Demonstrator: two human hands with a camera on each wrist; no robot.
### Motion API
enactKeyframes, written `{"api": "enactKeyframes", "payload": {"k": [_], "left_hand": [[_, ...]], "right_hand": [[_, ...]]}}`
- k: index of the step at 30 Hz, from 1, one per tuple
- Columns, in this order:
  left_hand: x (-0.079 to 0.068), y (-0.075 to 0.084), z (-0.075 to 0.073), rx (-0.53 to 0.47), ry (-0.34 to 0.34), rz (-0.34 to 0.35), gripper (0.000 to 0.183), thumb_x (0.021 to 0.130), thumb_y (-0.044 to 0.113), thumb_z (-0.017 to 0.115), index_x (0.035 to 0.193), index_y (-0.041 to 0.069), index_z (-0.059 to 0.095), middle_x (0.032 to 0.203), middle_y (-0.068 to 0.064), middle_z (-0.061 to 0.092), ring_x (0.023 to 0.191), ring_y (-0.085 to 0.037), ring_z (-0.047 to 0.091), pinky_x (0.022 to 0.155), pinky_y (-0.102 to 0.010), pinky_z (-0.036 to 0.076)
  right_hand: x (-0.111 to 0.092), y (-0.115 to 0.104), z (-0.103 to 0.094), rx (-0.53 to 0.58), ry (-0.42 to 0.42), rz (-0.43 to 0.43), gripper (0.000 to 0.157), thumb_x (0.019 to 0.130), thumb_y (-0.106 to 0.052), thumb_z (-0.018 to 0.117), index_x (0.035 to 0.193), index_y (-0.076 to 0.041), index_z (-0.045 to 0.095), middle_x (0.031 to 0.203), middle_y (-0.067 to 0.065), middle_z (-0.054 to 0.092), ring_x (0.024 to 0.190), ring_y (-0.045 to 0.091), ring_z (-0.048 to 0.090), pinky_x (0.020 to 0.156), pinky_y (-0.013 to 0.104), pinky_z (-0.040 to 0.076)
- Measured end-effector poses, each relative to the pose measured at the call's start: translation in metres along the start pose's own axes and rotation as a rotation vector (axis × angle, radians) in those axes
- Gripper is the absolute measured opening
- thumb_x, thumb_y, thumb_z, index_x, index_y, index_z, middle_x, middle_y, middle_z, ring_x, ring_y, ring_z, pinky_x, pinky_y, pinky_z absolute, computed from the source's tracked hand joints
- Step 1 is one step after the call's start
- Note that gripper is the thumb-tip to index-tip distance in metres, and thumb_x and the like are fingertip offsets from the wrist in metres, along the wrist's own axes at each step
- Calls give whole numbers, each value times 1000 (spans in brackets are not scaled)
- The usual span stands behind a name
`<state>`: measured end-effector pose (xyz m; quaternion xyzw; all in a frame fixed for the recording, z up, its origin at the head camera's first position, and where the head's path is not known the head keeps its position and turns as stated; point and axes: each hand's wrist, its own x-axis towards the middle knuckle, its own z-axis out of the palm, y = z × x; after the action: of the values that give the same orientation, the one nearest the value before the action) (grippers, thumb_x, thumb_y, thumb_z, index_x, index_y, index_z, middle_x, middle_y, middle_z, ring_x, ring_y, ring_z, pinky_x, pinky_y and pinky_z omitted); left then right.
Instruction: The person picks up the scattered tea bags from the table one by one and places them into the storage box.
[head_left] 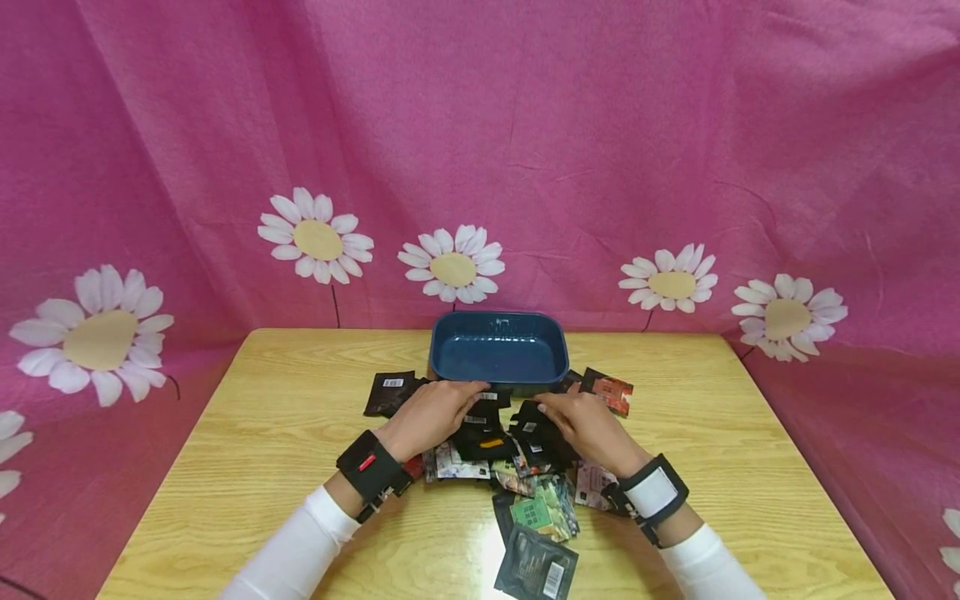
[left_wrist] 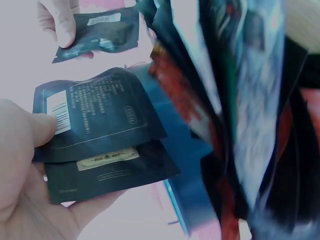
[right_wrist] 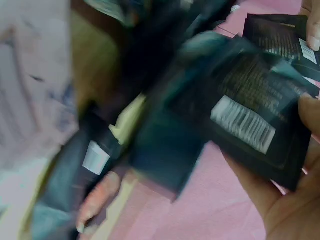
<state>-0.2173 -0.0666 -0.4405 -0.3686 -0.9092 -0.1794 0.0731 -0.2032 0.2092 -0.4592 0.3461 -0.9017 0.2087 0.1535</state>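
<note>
Left hand pinches dark packets between thumb and fingers; right hand likewise pinches barcoded packet.

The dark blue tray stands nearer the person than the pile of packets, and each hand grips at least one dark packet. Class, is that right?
No: the dark blue tray stands beyond the pile of packets, not nearer, as the head view shows. The left hand and right hand do each grip at least one dark packet.

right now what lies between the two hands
Mostly black packets lie between the left hand and the right hand; the head view shows this.
</note>
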Motion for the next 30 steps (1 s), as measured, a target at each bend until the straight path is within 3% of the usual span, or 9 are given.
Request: {"api": "enactKeyframes", "payload": {"k": [4,8,12,14,17,21,25,30], "left_hand": [[6,-9,-12,1,63,5,32,103,17,52,132,11,63,115,-3,71,66,-3,56,54,-20,38],[17,-20,-24,-15,98,-9,29,102,14,54,129,10,65,94,-3,72,60,-8,53,53,-23,41],[31,-32,-32,6,123,-1,28,102,13,54,127,7,66,91,-3,72,65,-11,60,59,-26,51],[39,-39,-33,35,134,1,29,101,13,55,127,7,66,98,-3,73,69,-10,61,62,-26,52],[51,-50,-33,52,143,-13,30,101,13,56,128,7,66,91,-3,72,66,-13,58,59,-29,49],[66,-62,-27,59,144,-36,32,101,17,56,132,11,64,107,-4,73,84,-17,67,72,-35,56],[77,-71,-12,54,130,-52,35,101,20,56,135,16,62,123,-3,69,106,-19,67,89,-39,55],[81,-78,9,90,49,-67,40,103,24,53,142,14,56,137,-8,59,127,-26,54,106,-45,43]], "right_hand": [[15,3,-12,-26,52,-11,21,97,-9,60,115,-5,71,87,5,73,58,2,47,56,24,46],[35,10,-21,-39,94,-31,21,97,-8,60,115,-4,70,85,6,72,58,4,50,57,28,49],[57,19,-28,-55,100,-41,22,98,-9,58,117,-4,69,81,5,70,58,7,49,55,29,46],[67,25,-29,-64,100,-37,23,99,-11,57,118,-5,69,82,5,70,56,8,48,54,29,44],[82,34,-27,-82,111,-35,23,101,-13,56,118,-5,69,91,7,73,60,10,56,57,31,49],[95,49,-17,-105,146,-30,23,100,-14,56,117,-6,70,103,9,74,82,20,70,73,41,57],[101,66,2,-145,170,-17,23,99,-15,57,116,-6,70,108,10,73,96,26,70,81,46,56],[97,79,22,-140,-7,-1,31,99,-22,58,125,-6,66,123,13,66,114,30,63,99,49,48]]}}
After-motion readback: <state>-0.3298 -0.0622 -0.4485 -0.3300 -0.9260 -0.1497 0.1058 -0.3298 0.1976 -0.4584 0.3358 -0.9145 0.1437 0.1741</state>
